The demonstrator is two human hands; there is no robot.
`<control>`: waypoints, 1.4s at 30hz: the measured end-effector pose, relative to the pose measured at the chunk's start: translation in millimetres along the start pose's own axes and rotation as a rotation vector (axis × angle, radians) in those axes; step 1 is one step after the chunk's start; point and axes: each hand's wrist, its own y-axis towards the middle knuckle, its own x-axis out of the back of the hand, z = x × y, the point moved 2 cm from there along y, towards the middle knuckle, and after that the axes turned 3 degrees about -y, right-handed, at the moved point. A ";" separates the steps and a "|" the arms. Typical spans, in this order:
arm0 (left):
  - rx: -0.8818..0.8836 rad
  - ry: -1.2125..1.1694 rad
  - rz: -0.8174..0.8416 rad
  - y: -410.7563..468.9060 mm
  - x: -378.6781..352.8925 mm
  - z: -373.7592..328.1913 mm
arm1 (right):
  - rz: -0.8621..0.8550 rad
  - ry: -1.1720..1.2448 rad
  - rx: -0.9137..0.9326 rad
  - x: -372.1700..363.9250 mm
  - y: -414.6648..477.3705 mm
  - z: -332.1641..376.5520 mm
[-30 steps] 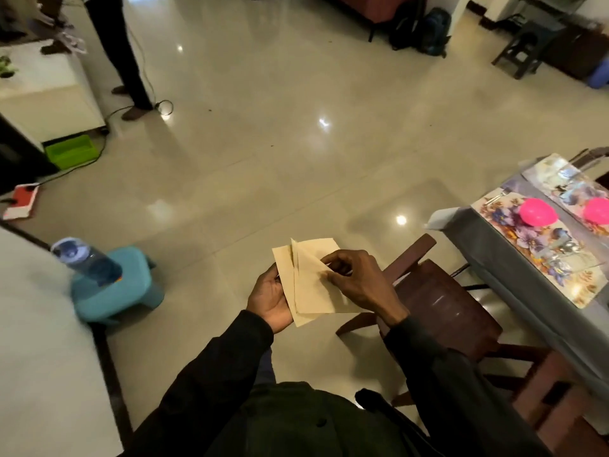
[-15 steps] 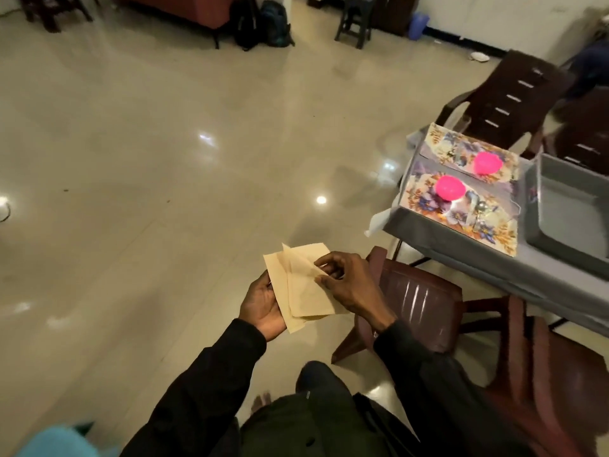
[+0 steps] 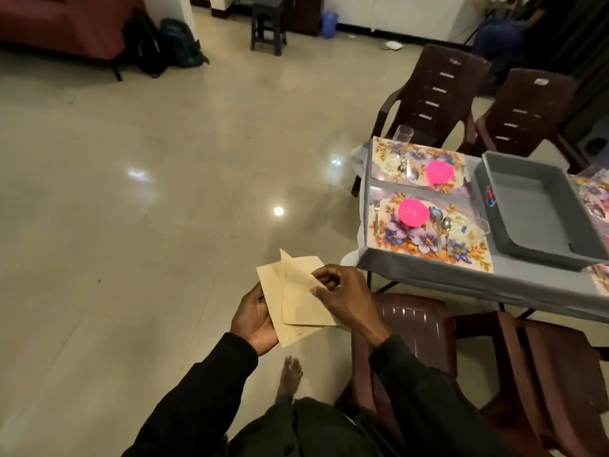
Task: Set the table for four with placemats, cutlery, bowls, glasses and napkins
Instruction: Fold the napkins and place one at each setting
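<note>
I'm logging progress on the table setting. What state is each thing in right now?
Napkins: in hand, fanned apart.
Left hand: holds the napkins' left side.
Right hand: pinches the top napkin.
Near pink bowl: on the near placemat.
Far pink bowl: on the far placemat.
Glass: upright, at the far placemat's edge.
Grey tray: on the table.
</note>
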 end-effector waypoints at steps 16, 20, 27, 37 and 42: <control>0.245 0.132 0.104 177.1 -125.3 -103.8 | -0.296 0.008 -0.205 66.5 161.4 -18.0; 0.342 0.236 0.118 221.7 -159.4 -129.4 | -0.403 0.032 -0.287 80.6 196.5 -27.4; 0.544 0.408 0.165 286.3 -214.1 -173.4 | -0.633 -0.021 -0.409 99.4 243.0 -25.6; 0.751 0.463 0.207 342.0 -257.5 -171.5 | -0.814 0.049 -0.521 114.5 241.3 -29.0; 0.818 0.514 0.223 370.1 -281.4 -151.1 | -0.924 0.089 -0.581 136.4 235.7 -44.1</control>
